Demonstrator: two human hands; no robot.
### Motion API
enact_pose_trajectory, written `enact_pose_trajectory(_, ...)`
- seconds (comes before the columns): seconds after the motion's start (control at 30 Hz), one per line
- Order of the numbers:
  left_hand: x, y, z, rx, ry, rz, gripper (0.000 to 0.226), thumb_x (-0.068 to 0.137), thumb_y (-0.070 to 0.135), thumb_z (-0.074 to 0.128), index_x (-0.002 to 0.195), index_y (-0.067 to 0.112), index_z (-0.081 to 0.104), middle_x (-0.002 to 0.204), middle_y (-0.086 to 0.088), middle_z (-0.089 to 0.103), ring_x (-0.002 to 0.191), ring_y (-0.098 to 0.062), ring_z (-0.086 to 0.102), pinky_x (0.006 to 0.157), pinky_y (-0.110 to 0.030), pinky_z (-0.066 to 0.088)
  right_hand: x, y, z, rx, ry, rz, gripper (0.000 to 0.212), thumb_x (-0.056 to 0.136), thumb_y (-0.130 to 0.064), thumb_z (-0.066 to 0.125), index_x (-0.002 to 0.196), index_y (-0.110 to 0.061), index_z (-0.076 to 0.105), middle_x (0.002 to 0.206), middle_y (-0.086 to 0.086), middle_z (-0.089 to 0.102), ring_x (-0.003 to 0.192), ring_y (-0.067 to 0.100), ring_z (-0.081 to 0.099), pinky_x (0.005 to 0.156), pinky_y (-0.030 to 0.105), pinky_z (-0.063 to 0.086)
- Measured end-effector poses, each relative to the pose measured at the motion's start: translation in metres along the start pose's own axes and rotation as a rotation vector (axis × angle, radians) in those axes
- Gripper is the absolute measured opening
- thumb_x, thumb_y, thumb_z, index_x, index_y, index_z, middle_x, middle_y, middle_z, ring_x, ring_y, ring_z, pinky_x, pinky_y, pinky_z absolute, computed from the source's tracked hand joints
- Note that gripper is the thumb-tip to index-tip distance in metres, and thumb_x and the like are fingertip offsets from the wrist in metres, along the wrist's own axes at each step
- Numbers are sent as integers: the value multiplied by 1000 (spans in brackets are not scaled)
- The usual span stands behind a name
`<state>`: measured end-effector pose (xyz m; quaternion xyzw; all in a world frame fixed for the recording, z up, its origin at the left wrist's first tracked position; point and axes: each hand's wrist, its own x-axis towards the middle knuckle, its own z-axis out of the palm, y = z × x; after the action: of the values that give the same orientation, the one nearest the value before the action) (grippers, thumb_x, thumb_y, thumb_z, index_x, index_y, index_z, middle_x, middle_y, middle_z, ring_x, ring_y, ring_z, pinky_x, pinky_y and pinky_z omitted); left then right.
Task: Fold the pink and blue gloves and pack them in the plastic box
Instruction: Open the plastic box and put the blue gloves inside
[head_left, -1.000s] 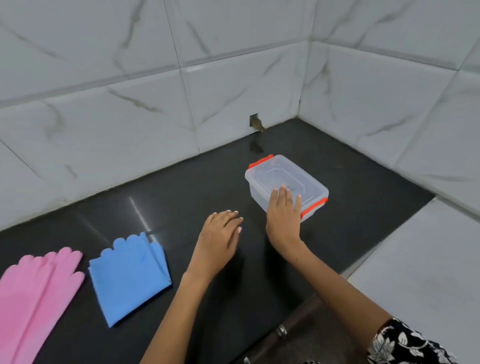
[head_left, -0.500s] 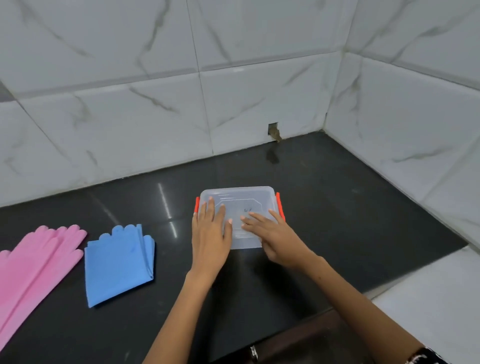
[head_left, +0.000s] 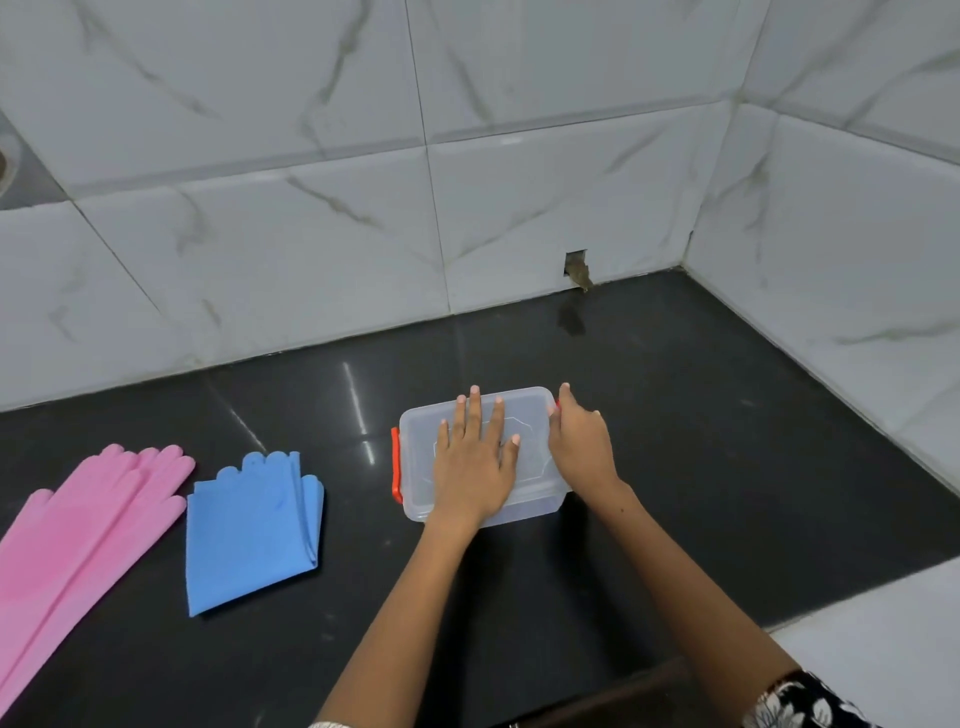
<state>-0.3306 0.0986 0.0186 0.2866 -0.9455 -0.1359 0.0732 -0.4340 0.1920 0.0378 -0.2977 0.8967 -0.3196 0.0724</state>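
Observation:
A clear plastic box (head_left: 415, 467) with its lid on and an orange latch (head_left: 396, 465) on its left end sits on the black counter. My left hand (head_left: 475, 462) lies flat on the lid with fingers spread. At the box's right end, my right hand (head_left: 579, 447) curls its fingers over the right latch, index finger extended; that latch is mostly hidden. The blue gloves (head_left: 249, 535) lie folded to the left of the box. The pink gloves (head_left: 88, 525) lie flat and unfolded at the far left, running off the frame.
White marble-look tiled walls close off the back and right of the black counter (head_left: 701, 467). A small hole (head_left: 576, 267) sits at the base of the back wall. A white ledge (head_left: 883, 639) adjoins the counter at the lower right.
The box has been turned and drawn in front of me. My left hand has spread flat across the lid, and my right hand has shifted from the lid to the right latch.

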Motion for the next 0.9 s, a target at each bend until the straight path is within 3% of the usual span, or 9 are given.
enact_pose_trajectory(0.13, 2, -1, 5, 0, 24, 3, 57, 100, 46, 20, 152, 27, 3, 161, -3, -5, 148, -21, -5, 119, -38, -1, 4, 2, 2, 67, 115, 14, 29, 100, -18, 32, 105, -3, 56, 90, 15, 68, 81, 28, 62, 94, 45, 46)
enact_pose_trajectory(0.3, 4, -3, 11, -10, 57, -2, 57, 100, 46, 21, 151, 28, 3, 161, -1, -3, 148, -20, -3, 118, -37, -1, 10, 6, 3, 228, 162, 22, 27, 98, -13, 36, 100, -3, 61, 89, 12, 68, 78, 23, 63, 93, 48, 48)
enact_pose_trajectory(0.47, 4, -3, 11, -13, 62, 0, 57, 100, 45, 20, 151, 28, 3, 161, -1, -4, 148, -20, -4, 117, -36, -3, 14, 9, 3, 337, 151, 40, 26, 98, -13, 39, 93, -4, 63, 86, 11, 68, 72, 19, 63, 65, 31, 54)
enact_pose_trajectory(0.6, 3, -2, 11, -25, 65, -2, 56, 100, 45, 20, 151, 28, 4, 161, 0, -3, 148, -20, -3, 117, -37, -3, 16, 26, 0, 380, 117, 110, 30, 95, -10, 40, 78, 6, 58, 78, 20, 65, 74, 34, 64, 70, 50, 55)
enact_pose_trajectory(0.67, 3, -1, 10, -30, 66, -1, 55, 100, 44, 20, 151, 28, 5, 161, 0, -2, 148, -21, -3, 118, -37, -2, 17, 24, -2, 359, 86, 94, 29, 97, -13, 39, 86, 3, 61, 86, 18, 67, 81, 32, 65, 78, 53, 54)
enact_pose_trajectory(0.7, 4, -1, 10, -35, 60, -2, 55, 101, 44, 20, 151, 27, 6, 161, -1, -2, 148, -20, -3, 118, -37, -2, 18, 21, -1, 293, 65, 71, 30, 98, -16, 36, 98, 0, 61, 100, 18, 67, 94, 32, 64, 89, 55, 49)
enact_pose_trajectory(0.77, 3, 0, 8, -57, 65, -5, 54, 102, 40, 20, 152, 25, 6, 161, -1, -3, 148, -19, -4, 118, -36, -4, 18, 14, 5, 29, 6, 33, 39, 102, -25, 28, 130, -6, 48, 141, 16, 47, 134, 30, 39, 113, 57, 23)
enact_pose_trajectory(0.83, 3, 0, 5, -108, 75, -8, 54, 102, 34, 21, 152, 20, 4, 161, 0, -1, 148, -17, -4, 118, -35, -5, 16, 7, 11, -259, 16, -49, 45, 102, -28, 22, 142, -11, 31, 156, 13, 19, 146, 25, 10, 114, 57, 7)
enact_pose_trajectory(0.9, 1, -1, 2, -176, 83, -12, 55, 102, 28, 24, 152, 16, 1, 161, 1, 2, 148, -14, -2, 118, -34, -7, 13, 1, 17, -442, 47, -177, 47, 101, -27, 23, 146, -13, 23, 159, 11, 9, 147, 23, 2, 115, 56, 3)
